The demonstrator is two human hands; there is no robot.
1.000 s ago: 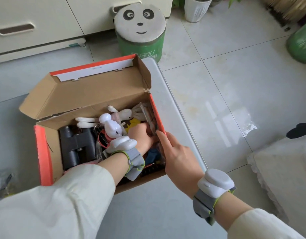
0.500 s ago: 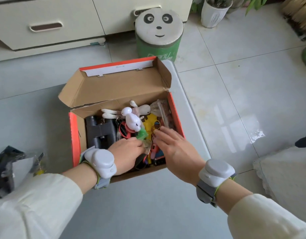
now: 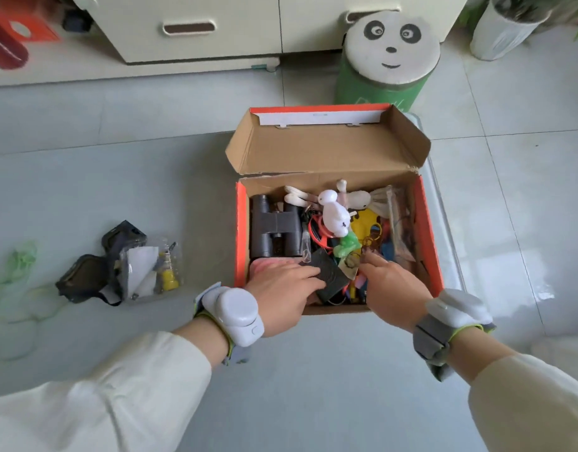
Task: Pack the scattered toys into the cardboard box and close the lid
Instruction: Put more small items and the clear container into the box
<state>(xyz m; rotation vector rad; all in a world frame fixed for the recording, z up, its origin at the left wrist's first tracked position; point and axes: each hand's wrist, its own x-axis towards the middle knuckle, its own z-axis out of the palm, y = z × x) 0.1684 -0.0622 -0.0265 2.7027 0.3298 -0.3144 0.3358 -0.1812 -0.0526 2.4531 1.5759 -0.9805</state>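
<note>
Shift since earlier: both hands are staying low in the cardboard box (image 3: 242, 223), but the left hand (image 3: 281, 290) is now spreading over a black case (image 3: 330, 275) that was not under it half a second ago. The view is swinging left, so the floor clutter is showing more fully.
Left hand: fingers are lying almost straight, pressing the case down near the front wall and gripping nothing.
Right hand (image 3: 392, 288): fingers are reaching out straight among the small toys mid-box, holding nothing.
Box: sitting on the grey floor, with its lid (image 3: 326, 151) standing open at the far side.
Packed: binoculars (image 3: 274, 223), a white figure (image 3: 334, 215) and many small pieces are already lying inside.
Left to do: a clear bag (image 3: 150, 269), a black pouch (image 3: 85, 278) touching it and green netting (image 3: 20, 262) are waiting well left of the box, and the lid is awaiting closing.
Progress: looking mostly packed, by my judgement.
</note>
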